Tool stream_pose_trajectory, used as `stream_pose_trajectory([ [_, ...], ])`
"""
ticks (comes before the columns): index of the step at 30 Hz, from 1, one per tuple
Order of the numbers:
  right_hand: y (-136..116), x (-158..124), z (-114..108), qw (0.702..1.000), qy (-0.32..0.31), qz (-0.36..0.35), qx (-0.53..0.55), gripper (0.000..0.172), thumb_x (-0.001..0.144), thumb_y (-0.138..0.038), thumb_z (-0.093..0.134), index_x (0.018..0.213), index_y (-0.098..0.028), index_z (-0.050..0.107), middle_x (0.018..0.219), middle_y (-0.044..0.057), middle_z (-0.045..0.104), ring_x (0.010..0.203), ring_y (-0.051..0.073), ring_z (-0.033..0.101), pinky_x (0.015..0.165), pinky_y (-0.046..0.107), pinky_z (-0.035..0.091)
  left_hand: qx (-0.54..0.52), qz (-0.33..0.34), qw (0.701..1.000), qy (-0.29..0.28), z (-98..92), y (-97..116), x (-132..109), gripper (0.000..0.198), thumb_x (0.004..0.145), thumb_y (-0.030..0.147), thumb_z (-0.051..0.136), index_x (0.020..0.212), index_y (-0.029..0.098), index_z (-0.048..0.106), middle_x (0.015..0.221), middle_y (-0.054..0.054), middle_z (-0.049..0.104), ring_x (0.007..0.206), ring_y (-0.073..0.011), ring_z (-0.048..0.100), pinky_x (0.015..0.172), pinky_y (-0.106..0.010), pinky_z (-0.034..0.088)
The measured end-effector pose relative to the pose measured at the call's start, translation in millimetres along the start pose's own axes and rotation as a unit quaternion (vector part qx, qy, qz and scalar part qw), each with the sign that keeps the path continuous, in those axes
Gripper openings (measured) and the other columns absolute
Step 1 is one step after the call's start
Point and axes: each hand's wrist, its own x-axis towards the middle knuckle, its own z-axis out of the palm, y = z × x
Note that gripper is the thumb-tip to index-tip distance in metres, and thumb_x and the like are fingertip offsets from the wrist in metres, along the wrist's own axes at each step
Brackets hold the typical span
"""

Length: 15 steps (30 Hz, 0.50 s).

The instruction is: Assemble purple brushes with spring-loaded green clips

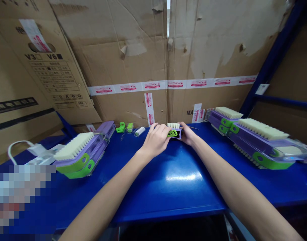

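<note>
Near the back of the blue table (155, 180), both hands grip one small purple and green brush (178, 133) with cream bristles on top. My left hand (157, 140) is closed around its left side, by the green part. Around its right end curls my right hand (187, 134), most of its fingers hidden behind the brush. A dark opening shows in the purple body facing me. A thin pointed thing (193, 128) sticks out to the right beside my right hand; what it is I cannot tell. Left of my hands lie a green bracket (120, 127), a spring (123, 134) and small clear-and-green parts (130, 128).
Larger purple and green brushes (261, 134) are stacked on the right, more (80, 154) on the left. A white power strip (40, 155) with a plugged-in cable sits at far left. Taped cardboard (133, 63) walls the back; a blue metal post (271, 50) rises at right.
</note>
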Motion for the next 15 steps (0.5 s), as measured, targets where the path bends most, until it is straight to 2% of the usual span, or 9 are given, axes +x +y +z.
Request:
stream_pose_trajectory([
  [9, 0.2, -0.1, 0.0, 1.0, 0.001, 0.001, 0.0, 0.016, 0.082, -0.036, 0.05, 0.075, -0.022, 0.053, 0.062, -0.002, 0.055, 0.053, 0.012, 0.05, 0.05, 0.023, 0.043, 0.052, 0.039, 0.998, -0.017, -1.5, 0.2, 0.7, 0.02, 0.084, 0.016, 0.052, 0.104, 0.016, 0.057, 0.093, -0.006, 0.062, 0.09, -0.0207, 0.055, 0.097, -0.043, 0.036],
  [15, 1.5, 1.6, -1.8, 1.0, -0.024, -0.002, 0.011, 0.014, 0.082, -0.035, 0.049, 0.083, -0.022, 0.054, 0.065, -0.002, 0.058, 0.053, 0.011, 0.051, 0.053, 0.023, 0.044, 0.143, 0.131, 0.98, -0.036, -11.8, 3.6, 2.1, 0.023, 0.086, 0.008, 0.04, 0.101, 0.013, 0.057, 0.086, -0.007, 0.06, 0.085, -0.0202, 0.054, 0.102, -0.045, 0.032],
])
